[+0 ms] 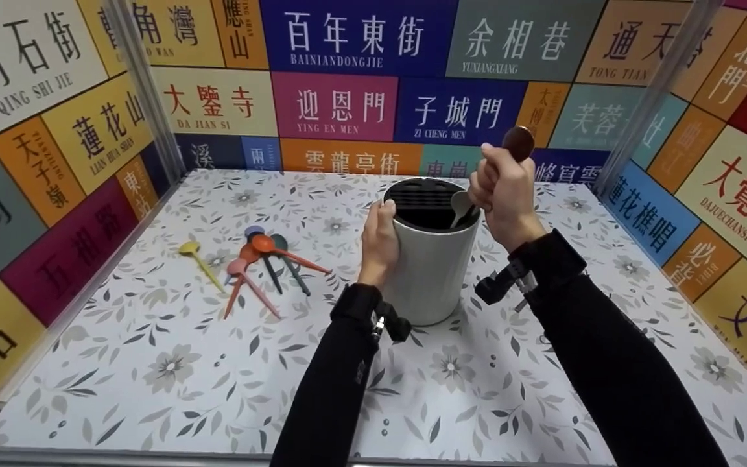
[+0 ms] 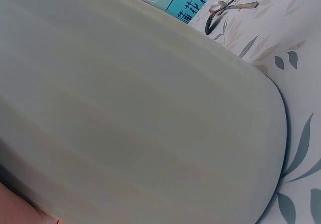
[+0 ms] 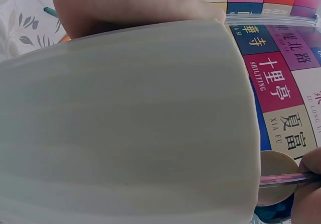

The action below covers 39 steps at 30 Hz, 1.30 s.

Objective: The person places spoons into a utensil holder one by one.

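A pale grey utensil holder (image 1: 435,272) with a black slotted top stands upright on the table. My left hand (image 1: 380,243) holds its left side, thumb at the rim; the right wrist view shows that hand (image 3: 135,8) along the holder's wall. Above the right of the rim, my right hand (image 1: 506,191) grips a spoon with a brown bowl (image 1: 518,143) uppermost. Its shiny handle (image 3: 283,179) runs down to the holder's mouth in the right wrist view. A beige spoon (image 1: 460,204) stands in the holder, bowl up, close to my right fingers.
Several coloured spoons lie left of the holder: a yellow one (image 1: 200,263) apart, with a pink one (image 1: 253,285) and an orange one (image 1: 289,253) in a crossed pile. Metal spoons (image 2: 233,6) lie beyond the holder in the left wrist view. Sign-printed panels (image 1: 347,107) surround the table.
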Available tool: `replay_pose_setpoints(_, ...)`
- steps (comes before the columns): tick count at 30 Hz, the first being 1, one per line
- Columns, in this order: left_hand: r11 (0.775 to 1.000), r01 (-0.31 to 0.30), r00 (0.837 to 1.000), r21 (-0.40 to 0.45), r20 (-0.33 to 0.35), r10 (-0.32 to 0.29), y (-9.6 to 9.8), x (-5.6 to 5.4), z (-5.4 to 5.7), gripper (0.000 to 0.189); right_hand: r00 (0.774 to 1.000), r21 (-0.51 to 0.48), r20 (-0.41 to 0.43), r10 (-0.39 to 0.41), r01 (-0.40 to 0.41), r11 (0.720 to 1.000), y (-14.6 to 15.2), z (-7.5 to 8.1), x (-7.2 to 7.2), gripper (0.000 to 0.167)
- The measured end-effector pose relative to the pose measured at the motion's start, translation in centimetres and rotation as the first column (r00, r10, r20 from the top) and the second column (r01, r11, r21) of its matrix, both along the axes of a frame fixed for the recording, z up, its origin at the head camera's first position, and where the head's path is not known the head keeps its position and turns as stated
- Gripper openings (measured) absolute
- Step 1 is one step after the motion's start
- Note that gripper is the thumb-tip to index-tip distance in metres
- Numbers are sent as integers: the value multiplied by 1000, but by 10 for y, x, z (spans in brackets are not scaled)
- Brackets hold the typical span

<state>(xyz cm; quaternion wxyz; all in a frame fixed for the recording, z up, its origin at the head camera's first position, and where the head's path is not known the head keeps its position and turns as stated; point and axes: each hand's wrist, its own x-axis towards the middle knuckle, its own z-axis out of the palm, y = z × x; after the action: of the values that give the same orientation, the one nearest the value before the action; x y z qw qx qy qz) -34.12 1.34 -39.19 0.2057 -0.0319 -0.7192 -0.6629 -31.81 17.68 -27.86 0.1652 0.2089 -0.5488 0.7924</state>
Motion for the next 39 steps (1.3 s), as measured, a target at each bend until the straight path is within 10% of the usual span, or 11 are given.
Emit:
replay_pose_setpoints(24, 1000, -1, 1000, -23, -12, 1, -1, 1, 3, 61, 992, 51, 119, -38, 32, 998, 7, -6, -6, 53)
replay_pose_setpoints(39, 1000, 7, 1000, -10, 9, -7, -2, 4, 1, 61, 994, -39, 31, -109, 110, 993, 4, -1, -5, 20)
